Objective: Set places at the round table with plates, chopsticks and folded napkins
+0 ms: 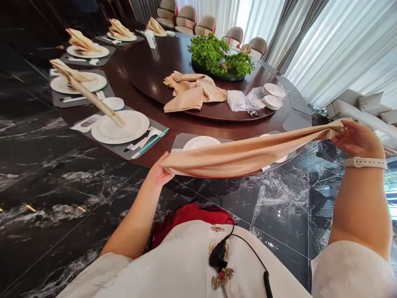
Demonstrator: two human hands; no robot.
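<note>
A peach cloth napkin (238, 155) is stretched between my two hands, above the near edge of the round table. My left hand (160, 170) grips one end with closed fingers. At the other end my right hand (356, 138), held farther out and higher, closes round a gathered corner; a pale band circles that wrist. Behind the napkin, a white plate (201, 143) on a grey placemat is partly covered. To the left stands a place setting with stacked plates (136, 126) and a rolled napkin (96, 101) leaning up from them.
On the dark turntable (149, 78) lie a heap of peach napkins (198, 91), plastic-wrapped items (238, 100), small stacked plates (273, 95) and a green plant arrangement (207, 54). Several settings with folded napkins (82, 41) line the left side. Chairs (186, 18) stand behind.
</note>
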